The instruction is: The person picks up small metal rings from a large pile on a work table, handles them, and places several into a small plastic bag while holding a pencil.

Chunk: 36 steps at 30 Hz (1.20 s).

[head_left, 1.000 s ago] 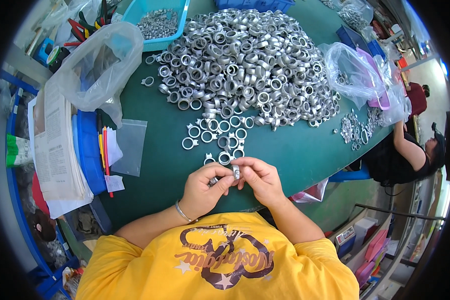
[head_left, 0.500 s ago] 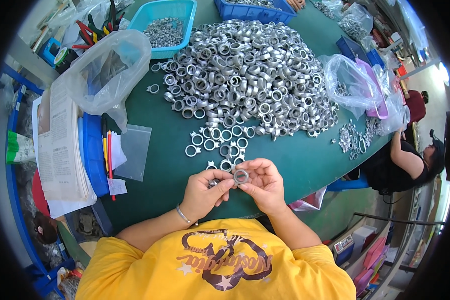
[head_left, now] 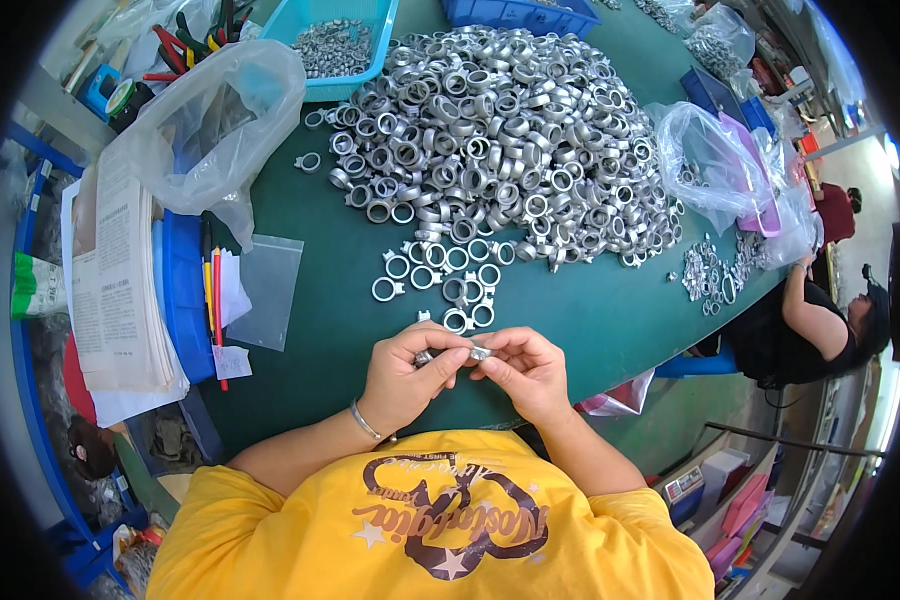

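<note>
Over green table (head_left: 310, 330): left hand (head_left: 405, 375), right hand (head_left: 525, 372) pinch one metal ring (head_left: 478, 352) together.

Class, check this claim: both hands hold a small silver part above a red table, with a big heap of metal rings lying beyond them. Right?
Not quite. The head view shows the table is green, not red. The left hand and right hand do hold a small silver part, with the heap of metal rings beyond.

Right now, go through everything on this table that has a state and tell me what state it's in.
Left hand: pinching a small metal ring.
Right hand: pinching a second small ring.
Ring pile: heaped loose on the green table.
Turquoise basket: open, partly filled with small metal parts.
Clear bag: open-mouthed, slumped.
Small zip bag: lying flat.
</note>
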Tool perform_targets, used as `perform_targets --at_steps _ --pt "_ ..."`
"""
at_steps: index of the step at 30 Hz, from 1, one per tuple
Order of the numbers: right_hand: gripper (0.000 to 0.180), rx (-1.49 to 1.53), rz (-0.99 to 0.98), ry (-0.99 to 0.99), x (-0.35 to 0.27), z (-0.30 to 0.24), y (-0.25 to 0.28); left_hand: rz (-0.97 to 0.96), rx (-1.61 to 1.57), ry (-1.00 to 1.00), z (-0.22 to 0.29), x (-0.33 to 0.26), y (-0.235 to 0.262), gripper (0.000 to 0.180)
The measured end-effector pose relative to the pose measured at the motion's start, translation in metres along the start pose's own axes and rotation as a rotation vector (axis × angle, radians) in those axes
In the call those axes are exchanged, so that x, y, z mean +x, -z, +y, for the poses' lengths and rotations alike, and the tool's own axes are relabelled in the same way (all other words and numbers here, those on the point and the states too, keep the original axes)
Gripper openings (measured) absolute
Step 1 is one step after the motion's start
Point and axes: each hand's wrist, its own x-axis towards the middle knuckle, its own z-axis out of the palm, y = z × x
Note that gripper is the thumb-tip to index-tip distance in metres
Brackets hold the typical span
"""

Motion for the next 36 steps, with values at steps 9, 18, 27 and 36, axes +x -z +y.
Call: perform_targets --at_steps 9,18,27,36 --pt "0.020 -0.157 0.021 -0.032 0.001 -0.005 -0.004 0.008 0.042 0.021 0.001 0.000 0.002 0.008" --pt "0.019 -0.255 0.060 0.003 -0.003 -0.005 -0.005 0.013 -0.146 0.189 -0.004 -0.001 0.005 0.011" --pt "0.027 -0.359 0.204 0.352 -0.003 0.001 -0.014 0.014 -0.170 0.172 -0.006 -0.001 0.002 0.015" --pt "0.020 -0.822 -0.026 0.756 -0.005 -0.021 -0.022 0.035 -0.469 0.432 0.009 -0.001 -0.001 0.021"
